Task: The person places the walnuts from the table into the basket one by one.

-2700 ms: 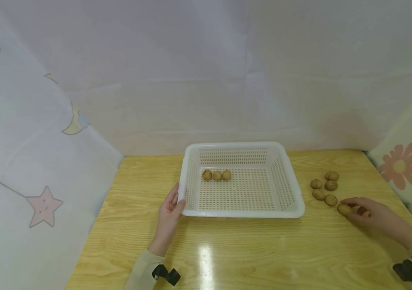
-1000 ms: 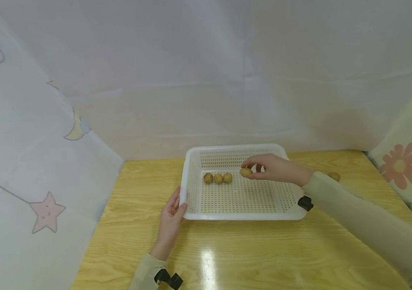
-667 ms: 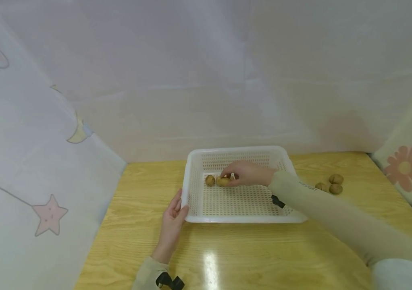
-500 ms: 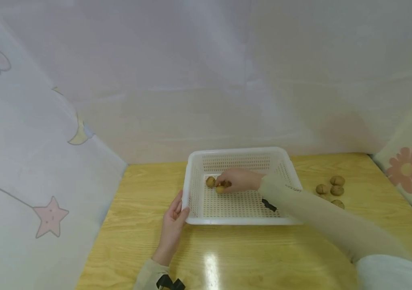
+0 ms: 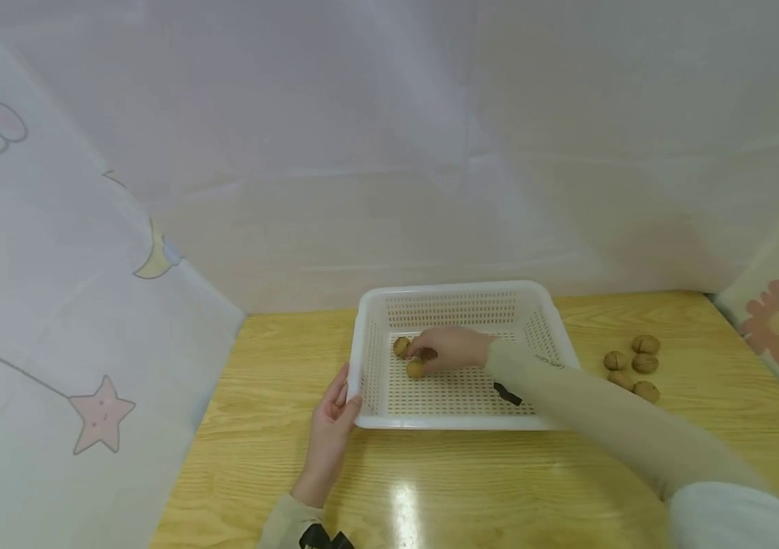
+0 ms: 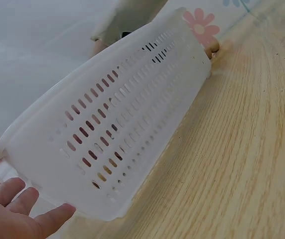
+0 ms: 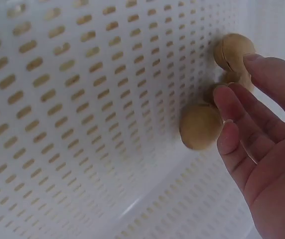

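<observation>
A white plastic basket (image 5: 458, 422) with slotted walls stands on the wooden table. My left hand (image 5: 330, 431) holds its left end; in the left wrist view the fingers (image 6: 55, 219) lie against the outer wall, with the thumb up at the rim. Inside the basket, my right hand (image 5: 454, 348) is over a small group of walnuts. One walnut (image 5: 415, 369) sits by the thumb and another (image 5: 401, 348) lies farther back. The right wrist view shows the thumb touching one walnut (image 7: 232, 52), a gap to the fingers, and a rounder walnut (image 7: 200, 127) beside the fingertips. Others are partly hidden.
Several walnuts (image 5: 645, 363) lie in a loose cluster on the table (image 5: 499, 488), right of the basket. A pale printed cloth (image 5: 389, 191) hangs behind the table and along both sides. The right forearm crosses the basket's right rim.
The right hand carried a walnut from the table cluster into the basket, leftward to the walnuts there. One walnut now sits nearer the front than the earlier row. The left hand stayed on the basket.
</observation>
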Available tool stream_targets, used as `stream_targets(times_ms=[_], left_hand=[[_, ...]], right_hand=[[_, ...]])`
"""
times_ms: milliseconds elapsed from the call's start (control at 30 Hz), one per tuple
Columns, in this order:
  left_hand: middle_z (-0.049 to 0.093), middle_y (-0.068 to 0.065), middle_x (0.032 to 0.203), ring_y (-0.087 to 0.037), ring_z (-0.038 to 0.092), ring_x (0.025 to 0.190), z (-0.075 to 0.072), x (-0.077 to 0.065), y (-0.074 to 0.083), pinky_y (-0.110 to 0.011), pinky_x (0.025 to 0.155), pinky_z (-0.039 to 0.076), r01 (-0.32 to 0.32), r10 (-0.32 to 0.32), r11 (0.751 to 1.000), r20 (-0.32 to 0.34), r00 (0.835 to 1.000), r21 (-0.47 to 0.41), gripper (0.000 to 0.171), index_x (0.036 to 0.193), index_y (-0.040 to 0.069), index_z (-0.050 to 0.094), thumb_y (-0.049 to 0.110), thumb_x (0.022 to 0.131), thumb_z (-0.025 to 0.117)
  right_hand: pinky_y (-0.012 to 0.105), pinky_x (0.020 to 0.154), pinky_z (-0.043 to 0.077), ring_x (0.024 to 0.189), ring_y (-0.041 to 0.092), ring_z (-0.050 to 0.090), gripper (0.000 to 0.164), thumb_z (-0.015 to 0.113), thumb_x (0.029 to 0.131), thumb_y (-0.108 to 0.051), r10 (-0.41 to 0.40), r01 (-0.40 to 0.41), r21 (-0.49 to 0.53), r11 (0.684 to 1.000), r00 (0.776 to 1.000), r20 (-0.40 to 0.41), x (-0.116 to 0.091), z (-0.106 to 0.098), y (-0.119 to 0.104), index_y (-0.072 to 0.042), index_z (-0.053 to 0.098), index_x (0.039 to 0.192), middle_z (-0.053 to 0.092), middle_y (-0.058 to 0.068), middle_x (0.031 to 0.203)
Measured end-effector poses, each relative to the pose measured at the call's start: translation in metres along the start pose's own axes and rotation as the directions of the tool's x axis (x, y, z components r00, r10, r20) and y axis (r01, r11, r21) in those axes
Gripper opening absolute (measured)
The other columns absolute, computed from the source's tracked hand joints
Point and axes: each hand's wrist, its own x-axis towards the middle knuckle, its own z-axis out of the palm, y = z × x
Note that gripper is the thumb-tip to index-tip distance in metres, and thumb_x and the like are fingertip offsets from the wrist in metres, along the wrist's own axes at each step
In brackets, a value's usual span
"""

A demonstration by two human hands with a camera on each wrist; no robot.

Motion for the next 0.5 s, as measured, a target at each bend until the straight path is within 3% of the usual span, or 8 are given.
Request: stream_targets(times_ms=[200, 367, 500], left_hand=[[0.031, -0.021, 0.166, -0.038, 0.038, 0.148, 0.000, 0.000, -0.001, -0.041, 0.112, 0.046, -0.007, 0.007, 1.000, -0.003, 1.000, 0.005, 0.064, 0.164, 0.003, 0.025, 0.002, 0.106, 0.053], [0.029, -0.021, 0.167, -0.039, 0.037, 0.149, -0.001, 0.000, -0.001, -0.041, 0.113, 0.046, -0.007, 0.007, 1.000, 0.005, 1.000, 0.003, 0.065, 0.164, 0.003, 0.025, 0.002, 0.106, 0.053], [0.028, -0.022, 0.167, -0.040, 0.036, 0.149, -0.001, -0.001, -0.001, -0.041, 0.112, 0.046, -0.019, 0.019, 1.000, 0.013, 1.000, 0.005, 0.065, 0.164, 0.002, 0.024, 0.003, 0.107, 0.053]], right_hand=[[0.038, 0.092, 0.058, 0.102, 0.017, 0.067, 0.031, 0.070, 0.100, -0.013, -0.001, 0.002, 0.072, 0.997, 1.000, -0.024, -0.017, -0.021, 0.004, -0.008, 0.069, 0.130, 0.073, 0.006, 0.120], [0.036, 0.086, 0.058, 0.095, 0.015, 0.065, 0.031, 0.069, 0.102, -0.018, -0.005, 0.010, 0.074, 0.997, 0.998, -0.070, -0.035, -0.033, 0.006, -0.006, 0.069, 0.130, 0.072, 0.009, 0.121], [0.038, 0.089, 0.058, 0.100, 0.015, 0.065, 0.033, 0.069, 0.102, -0.020, 0.024, -0.017, 0.075, 0.997, 0.996, -0.087, -0.055, -0.046, 0.005, -0.009, 0.067, 0.133, 0.070, 0.010, 0.127]])
